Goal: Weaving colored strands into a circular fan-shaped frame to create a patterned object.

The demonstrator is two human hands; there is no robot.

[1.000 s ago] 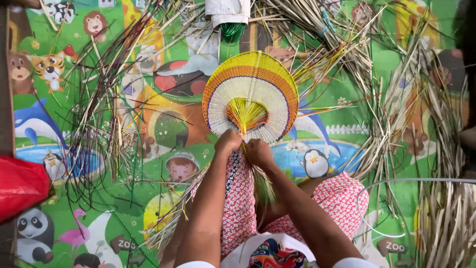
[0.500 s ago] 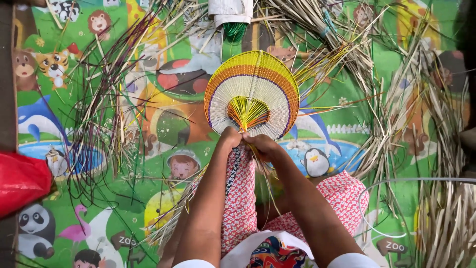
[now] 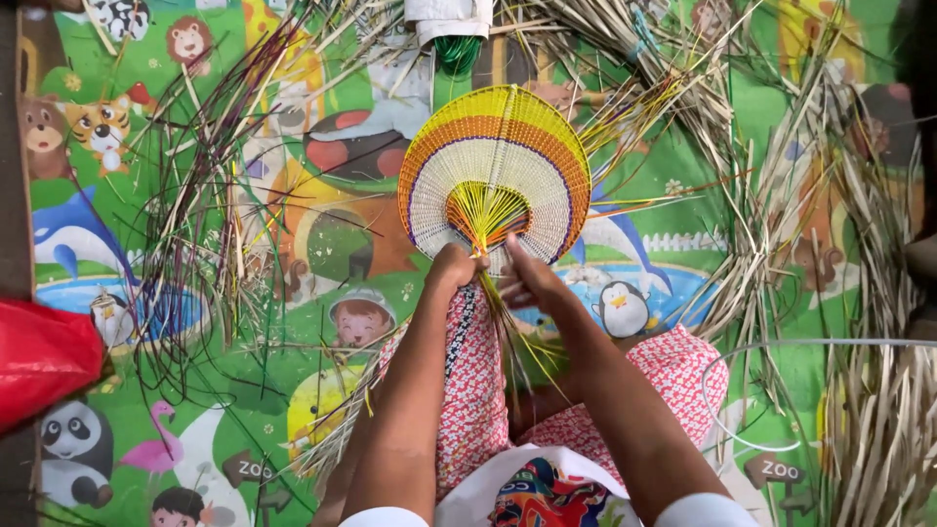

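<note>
A round woven hand fan (image 3: 496,164) with yellow, orange and cream bands and a purple line stands above my knees. My left hand (image 3: 453,267) grips the fan at its base, where the yellow-green spokes gather. My right hand (image 3: 527,278) touches the same base from the right, fingers pinched on the loose strands (image 3: 508,327) that hang down between my legs. My legs in red patterned cloth (image 3: 478,390) lie under both arms.
A green play mat with cartoon animals (image 3: 146,244) covers the floor. Dark thin strips (image 3: 205,224) lie scattered on the left, and dry pale straw (image 3: 839,293) is piled on the right and top. A red bag (image 3: 44,356) sits at the left edge.
The fan has stayed in place between my hands. My right hand's fingers have shifted slightly at the fan's base.
</note>
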